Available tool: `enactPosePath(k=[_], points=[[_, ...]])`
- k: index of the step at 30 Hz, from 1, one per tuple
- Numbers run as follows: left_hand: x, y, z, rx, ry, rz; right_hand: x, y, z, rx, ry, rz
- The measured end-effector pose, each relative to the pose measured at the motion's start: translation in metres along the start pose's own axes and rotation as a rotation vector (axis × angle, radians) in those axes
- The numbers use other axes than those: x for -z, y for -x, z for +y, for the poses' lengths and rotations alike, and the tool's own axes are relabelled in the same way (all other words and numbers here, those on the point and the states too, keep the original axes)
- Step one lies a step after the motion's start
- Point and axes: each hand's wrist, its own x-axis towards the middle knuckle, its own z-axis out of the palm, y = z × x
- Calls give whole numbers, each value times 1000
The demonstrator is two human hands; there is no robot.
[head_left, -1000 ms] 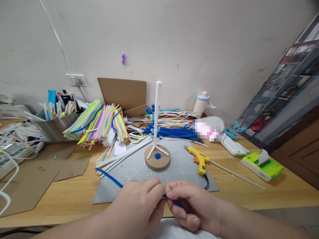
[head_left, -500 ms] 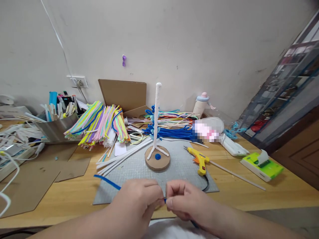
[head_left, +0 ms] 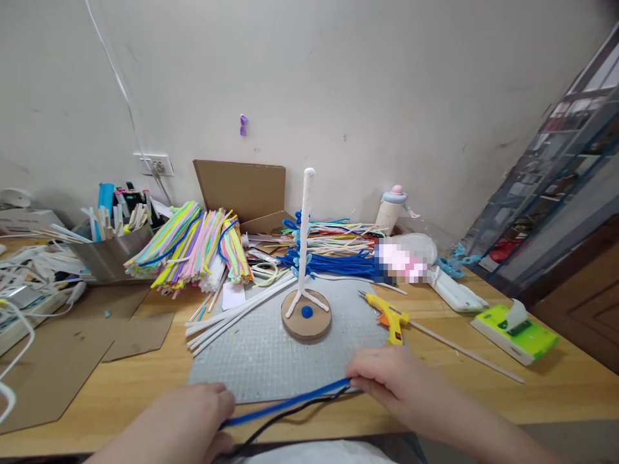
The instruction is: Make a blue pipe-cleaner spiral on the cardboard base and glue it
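Observation:
A blue pipe cleaner (head_left: 290, 405) stretches between my two hands above the front edge of the table. My left hand (head_left: 193, 415) is closed on its lower left end. At its upper right end, the fingers of my right hand (head_left: 382, 377) pinch it. Just below runs a black cord (head_left: 290, 412), close to both hands. Beyond them stands a white wrapped post (head_left: 305, 225) with forked feet on a round cardboard base (head_left: 305, 330). A small blue coil (head_left: 307, 312) lies on that base. Blue looped pieces (head_left: 298, 258) show beside and behind the post.
A yellow glue gun (head_left: 389, 312) lies at the right edge of the grey cutting mat (head_left: 242, 361). Bundles of coloured pipe cleaners (head_left: 188, 248) and blue ones (head_left: 338, 263) lie at the back. A green tissue pack (head_left: 515, 332) is at the right, cardboard pieces (head_left: 72, 354) at the left.
My hands were close together on the blue pipe cleaner. They have moved apart, the left one leftward and down, the right one rightward, and the pipe cleaner now spans between them.

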Motion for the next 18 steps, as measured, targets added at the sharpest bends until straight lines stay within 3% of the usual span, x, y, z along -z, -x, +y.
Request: enactPosePath(k=[2, 4, 7, 9, 14, 18], points=[[-12, -6, 12, -112, 25, 56, -8, -8, -12, 28, 27, -9], [-25, -20, 29, -173, 194, 85, -15, -19, -27, 65, 59, -10], [-37, -45, 45, -166, 494, -53, -15, -33, -37, 127, 86, -1], [-38, -56, 45, -151, 547, -108, -8, -40, -33, 120, 85, 28], [-33, -64, 35, -54, 469, -83, 6, -47, -15, 56, 86, 37], [-41, -76, 40, -84, 684, -104, 1, -56, -19, 129, 148, -51]])
